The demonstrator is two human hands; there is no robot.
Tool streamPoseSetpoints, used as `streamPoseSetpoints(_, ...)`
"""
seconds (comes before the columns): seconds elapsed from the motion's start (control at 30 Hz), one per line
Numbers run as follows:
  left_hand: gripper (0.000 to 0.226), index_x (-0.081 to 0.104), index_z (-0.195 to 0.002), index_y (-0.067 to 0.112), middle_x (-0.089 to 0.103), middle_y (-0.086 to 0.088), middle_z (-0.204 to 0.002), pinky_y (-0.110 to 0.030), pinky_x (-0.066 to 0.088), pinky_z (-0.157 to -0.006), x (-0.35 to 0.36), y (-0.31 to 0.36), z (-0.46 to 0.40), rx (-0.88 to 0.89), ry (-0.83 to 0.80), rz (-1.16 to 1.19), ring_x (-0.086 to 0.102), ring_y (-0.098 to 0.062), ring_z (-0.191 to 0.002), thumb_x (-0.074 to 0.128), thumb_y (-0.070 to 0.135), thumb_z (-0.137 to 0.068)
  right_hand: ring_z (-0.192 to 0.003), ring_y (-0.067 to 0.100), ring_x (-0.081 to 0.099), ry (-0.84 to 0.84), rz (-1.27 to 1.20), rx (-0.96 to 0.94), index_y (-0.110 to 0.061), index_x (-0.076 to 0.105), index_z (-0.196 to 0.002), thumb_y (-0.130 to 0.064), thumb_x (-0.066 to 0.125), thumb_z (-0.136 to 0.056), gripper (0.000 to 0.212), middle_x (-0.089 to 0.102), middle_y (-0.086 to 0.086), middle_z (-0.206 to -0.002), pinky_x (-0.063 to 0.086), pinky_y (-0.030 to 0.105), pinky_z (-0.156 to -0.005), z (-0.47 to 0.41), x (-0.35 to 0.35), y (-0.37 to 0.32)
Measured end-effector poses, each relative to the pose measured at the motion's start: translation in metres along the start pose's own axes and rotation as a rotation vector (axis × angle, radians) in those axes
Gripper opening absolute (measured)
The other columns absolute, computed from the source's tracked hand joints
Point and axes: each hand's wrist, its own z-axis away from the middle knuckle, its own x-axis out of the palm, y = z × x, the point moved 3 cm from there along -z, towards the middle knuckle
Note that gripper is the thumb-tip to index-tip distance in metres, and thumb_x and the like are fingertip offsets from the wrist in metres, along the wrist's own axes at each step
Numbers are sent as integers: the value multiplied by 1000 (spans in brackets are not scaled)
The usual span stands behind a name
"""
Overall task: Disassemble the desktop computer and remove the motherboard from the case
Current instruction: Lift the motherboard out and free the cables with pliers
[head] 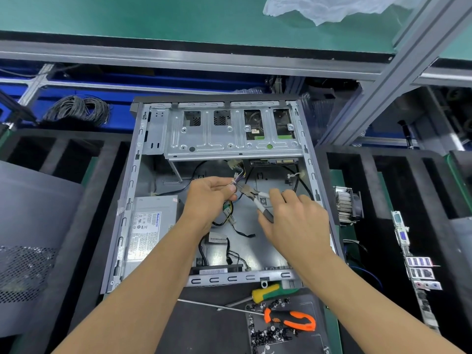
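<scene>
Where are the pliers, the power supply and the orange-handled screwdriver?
pliers (251, 194): head view, on the metal pivot near the jaws.
power supply (150, 221): head view, on its labelled top face.
orange-handled screwdriver (291, 320): head view, on the orange grip.

Little can be read. The power supply (150, 226), in the left of the case (310, 175), bears a white label (141, 235) with a brand name in blue along its right edge; it looks like "Huntkey", though the letters are too blurred to be sure. The rest of that label is rows of fine print and round certification marks, too small to read. A white barcode strip (213, 271) sits on the black part at the case's near edge, its digits illegible. A small sticker (217, 238) on the case floor carries lines of print that cannot be made out.
</scene>
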Motion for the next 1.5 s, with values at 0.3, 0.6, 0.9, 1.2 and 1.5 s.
streamPoseSetpoints(0.3, 14, 71, -90, 17, 74, 1, -76, -7, 44, -52, 2, -1, -1, -3, -3, -11, 67, -2, -61, 68, 4, -88, -41, 22, 48, 12, 8, -6, -12, 63, -68, -40, 80, -67, 33, 54, 3, -55, 21, 22, -46, -3, 4, 3)
streamPoseSetpoints(0.6, 14, 71, -91, 18, 73, 4, -75, -8, 44, -51, 2, -3, -2, 5, 3, -38, 67, -2, -60, 65, 5, -91, -45, 23, 52, -24, 14, -20, -11, 65, -73, -40, 78, -70, 31, 56, 3, -58, 25, 23, -45, -3, 3, 3)
streamPoseSetpoints(0.9, 13, 71, -101, 11, 74, -5, -85, -18, 52, -66, 3, -7, -4, 29, -5, -78, 64, -3, -59, 59, 7, -96, -79, 27, 57, -107, -5, -53, -15, 61, -107, -47, 47, -90, 39, 60, 6, -89, 39, 34, -66, -3, 4, 7)
streamPoseSetpoints(1.2, 13, 73, -98, 15, 74, 1, -80, -10, 42, -48, 2, -5, -3, 22, 3, -65, 67, 0, -62, 62, 7, -94, -60, 21, 48, -138, -34, -23, -19, 60, -93, -54, 48, -91, 38, 56, -1, -76, 28, 26, -50, -8, 3, 6)
streamPoseSetpoints(1.5, 16, 71, -101, 11, 73, -2, -81, -16, 54, -68, 4, -6, -4, 69, -19, -110, 66, -2, -62, 57, 4, -96, -61, 24, 42, -288, -103, 47, -21, 57, -86, -59, 40, -93, 43, 37, -3, -65, 26, 28, -50, -13, 2, 9)
